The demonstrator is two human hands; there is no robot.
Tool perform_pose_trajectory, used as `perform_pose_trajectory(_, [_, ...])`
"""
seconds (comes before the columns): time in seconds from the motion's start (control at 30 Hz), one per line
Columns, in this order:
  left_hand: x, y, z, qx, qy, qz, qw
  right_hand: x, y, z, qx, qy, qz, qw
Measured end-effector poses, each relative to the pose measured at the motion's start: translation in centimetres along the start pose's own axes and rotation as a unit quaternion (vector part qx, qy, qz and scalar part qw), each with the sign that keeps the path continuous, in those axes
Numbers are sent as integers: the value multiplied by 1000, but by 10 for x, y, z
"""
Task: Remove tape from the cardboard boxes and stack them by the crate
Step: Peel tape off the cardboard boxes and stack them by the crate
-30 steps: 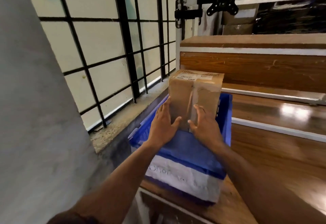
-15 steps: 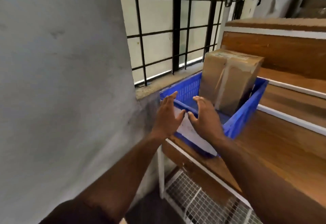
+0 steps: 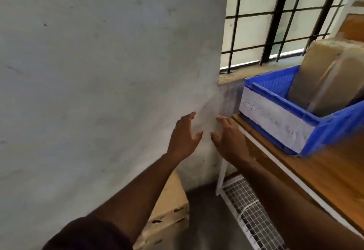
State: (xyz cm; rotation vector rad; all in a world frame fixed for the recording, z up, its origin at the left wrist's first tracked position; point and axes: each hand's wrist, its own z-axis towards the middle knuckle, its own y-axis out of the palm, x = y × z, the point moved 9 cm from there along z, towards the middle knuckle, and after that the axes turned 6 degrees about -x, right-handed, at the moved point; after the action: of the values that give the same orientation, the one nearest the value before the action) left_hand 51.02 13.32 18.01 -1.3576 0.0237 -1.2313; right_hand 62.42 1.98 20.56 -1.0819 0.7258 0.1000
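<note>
Both hands empty, fingers spread: left hand (image 3: pixel 184 137), right hand (image 3: pixel 229 141) beside the shelf's left corner; cardboard box (image 3: pixel 323 76) stands in the crate (image 3: pixel 275 116).

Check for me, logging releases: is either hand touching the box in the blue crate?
Apart. The head view shows left hand and right hand open before the wall, clear of the box in the blue crate.

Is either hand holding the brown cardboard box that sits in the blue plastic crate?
No, the left hand and right hand hang open and empty by the wall, apart from the brown cardboard box in the blue plastic crate.

unreadable scrawl on crate label (image 3: pixel 275 120)
</note>
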Motion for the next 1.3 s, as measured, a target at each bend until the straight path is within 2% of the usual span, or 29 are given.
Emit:
perform_pose_trajectory(0.4, [-159, -129, -159, 37, -121, 4, 992, -156, 164, -76, -113, -69, -9, 991])
perform_pose_trajectory(0.67, [-261, -177, -259, 71, -226, -8, 972, -226, 270, -135, -197, -96, -5, 976])
perform_pose_trajectory(1.03, [-392, -172, -359, 121, -404, -7, 907, -231, 430, -170, -348, -116, -1, 930])
perform_pose_trajectory(1.3, [-516, -87, -425, 60, -527, -25, 847, -176, 570, -185, -401, -74, 1, 913])
